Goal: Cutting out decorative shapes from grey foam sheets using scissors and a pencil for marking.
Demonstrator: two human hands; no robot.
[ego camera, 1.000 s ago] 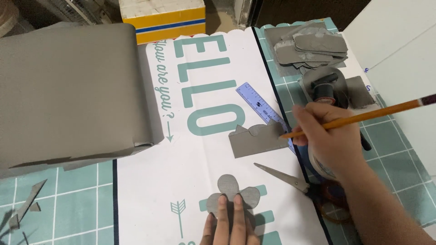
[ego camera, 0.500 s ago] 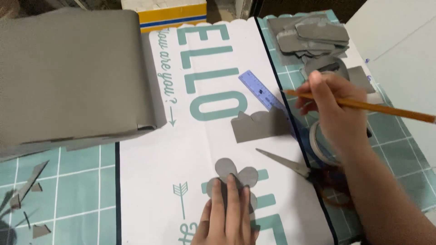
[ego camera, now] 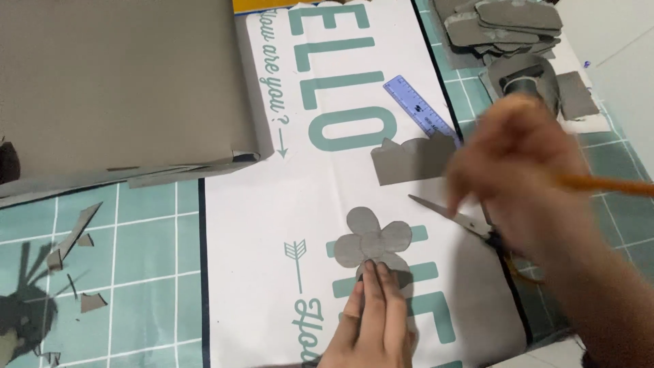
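Pressing flat with its fingers straight, the left hand (ego camera: pixel 371 320) holds down the lower petal of a grey paper flower (ego camera: pixel 373 240) that lies on a white printed sheet (ego camera: pixel 272 218) on the tabletop. The right hand (ego camera: pixel 524 170) is blurred; it is closed around an orange pencil (ego camera: pixel 606 185) and hovers to the right of the flower, above the handles of the scissors (ego camera: pixel 453 218), whose closed blades point towards the flower. Above the flower lies a grey scalloped strip (ego camera: pixel 415 158), and a blue ruler (ego camera: pixel 419 109) touches its upper edge. Further up and right of the flower is a pile of grey cut pieces (ego camera: pixel 504 24); a big grey sheet (ego camera: pixel 116 82) lies up and left of it. I judge the step to be steadying the flower for marking. The next move needs the pencil tip brought to the flower while the left hand keeps it from sliding.
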